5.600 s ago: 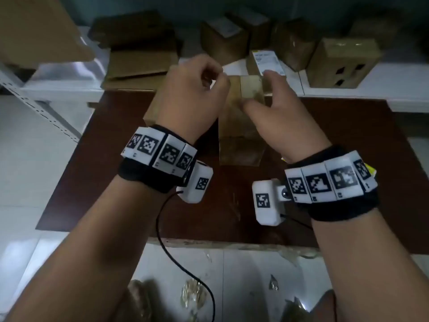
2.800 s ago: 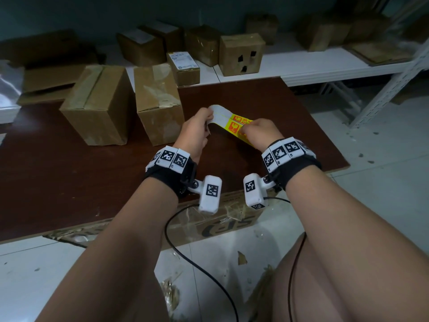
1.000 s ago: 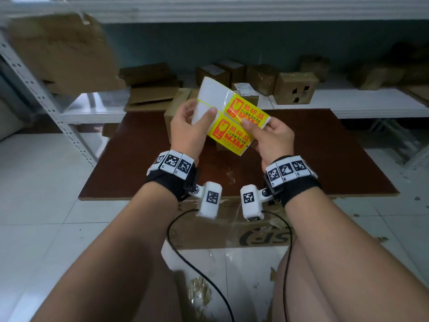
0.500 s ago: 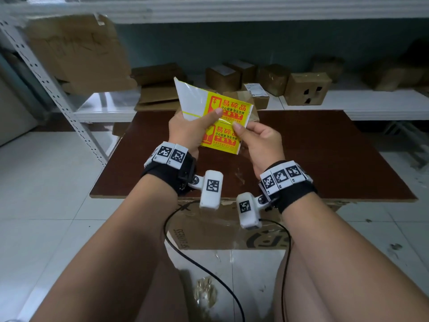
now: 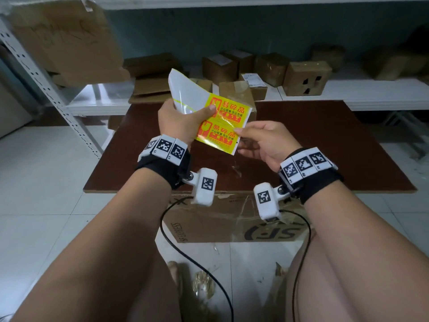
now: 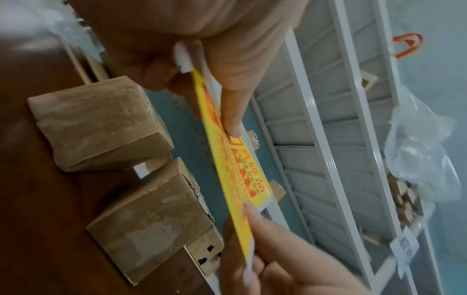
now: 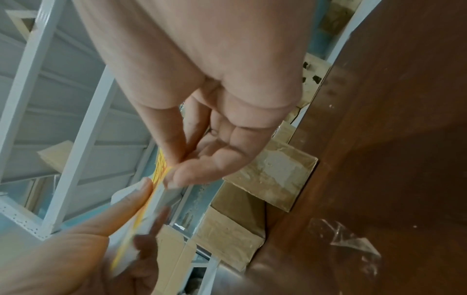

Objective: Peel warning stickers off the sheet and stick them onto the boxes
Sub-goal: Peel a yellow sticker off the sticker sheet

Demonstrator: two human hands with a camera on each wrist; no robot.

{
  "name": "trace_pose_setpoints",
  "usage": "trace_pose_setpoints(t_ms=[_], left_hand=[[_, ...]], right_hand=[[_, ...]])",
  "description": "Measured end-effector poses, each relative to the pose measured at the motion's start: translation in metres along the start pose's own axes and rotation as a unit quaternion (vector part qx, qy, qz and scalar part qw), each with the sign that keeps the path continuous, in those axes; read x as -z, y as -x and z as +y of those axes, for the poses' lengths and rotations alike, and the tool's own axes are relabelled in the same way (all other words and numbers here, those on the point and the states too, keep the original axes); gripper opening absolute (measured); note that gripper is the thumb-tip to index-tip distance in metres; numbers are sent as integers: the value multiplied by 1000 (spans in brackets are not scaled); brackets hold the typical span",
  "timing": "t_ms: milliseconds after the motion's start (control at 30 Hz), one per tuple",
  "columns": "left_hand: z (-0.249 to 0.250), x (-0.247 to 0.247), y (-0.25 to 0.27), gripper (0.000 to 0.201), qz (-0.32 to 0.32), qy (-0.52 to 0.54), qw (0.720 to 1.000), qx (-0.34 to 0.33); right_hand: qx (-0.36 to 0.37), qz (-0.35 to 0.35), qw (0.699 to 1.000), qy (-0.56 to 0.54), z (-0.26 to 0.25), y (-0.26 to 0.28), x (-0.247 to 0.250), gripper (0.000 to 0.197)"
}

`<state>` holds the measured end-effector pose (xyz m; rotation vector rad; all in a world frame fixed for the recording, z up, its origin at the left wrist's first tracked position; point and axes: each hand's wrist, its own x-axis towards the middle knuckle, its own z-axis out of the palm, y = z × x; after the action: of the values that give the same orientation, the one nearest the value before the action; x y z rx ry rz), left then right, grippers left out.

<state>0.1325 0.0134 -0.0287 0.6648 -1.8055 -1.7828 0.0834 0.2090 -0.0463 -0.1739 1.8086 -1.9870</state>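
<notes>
Holding the sticker sheet (image 5: 209, 117) up in front of the chest, above the near half of the brown table (image 5: 325, 145), is the left hand (image 5: 176, 122): thumb on the front face, fingers curled behind the white backing. Sheet tilts w/ its bare white end at 11 o'clock and two yellow stickers stacked toward 5 o'clock.

Right hand (image 5: 264, 142) sits at 4 o'clock of the sheet. Thumb and index finger pinch the right edge of the lower sticker (image 5: 218, 138); remaining fingers curl loosely under. Wrist views confirm: left wrist cam shows the sheet (image 6: 232, 159) edge-on, clamped between thumb and fingers; right wrist cam shows fingertips (image 7: 187, 175) closed on the yellow edge. Whether the corner is lifted off the backing: cannot tell.

Boxes: two taped cardboard boxes (image 5: 236, 96) stand on the table at 12 o'clock, directly behind the sheet, partly hidden by it. More boxes (image 5: 306, 77) line the white shelf (image 5: 371, 94) at 1 o'clock, behind the table.

Misc.: flattened carton (image 5: 232, 219) on the tiled floor below the table's near edge, at 6 o'clock. Clear tape scrap (image 7: 351, 237) lies on the table top near the right hand.
</notes>
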Motion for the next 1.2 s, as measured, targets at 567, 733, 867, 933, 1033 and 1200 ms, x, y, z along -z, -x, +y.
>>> trace_pose_setpoints(t_ms=[567,733,867,933,1033,1200], left_hand=[[4,-10,34,34,-91,-1,995,-43],[-6,1,26,38,-131,-54,985,-94],[-8,6,23,42,-138,-46,984,-101],[-8,9,20,44,-130,-33,986,-99],[-11,12,17,41,-118,-20,988,-93],[-14,13,14,33,-97,-2,991,-92]], right_hand=[[51,48,985,-158,-6,14,-28,17],[78,42,992,-91,0,14,-27,25],[64,11,995,-70,1,17,-30,32],[57,-2,995,-81,-1,17,-31,31],[50,-20,995,-82,-2,17,-31,26],[56,-46,994,-79,-4,17,-33,30]])
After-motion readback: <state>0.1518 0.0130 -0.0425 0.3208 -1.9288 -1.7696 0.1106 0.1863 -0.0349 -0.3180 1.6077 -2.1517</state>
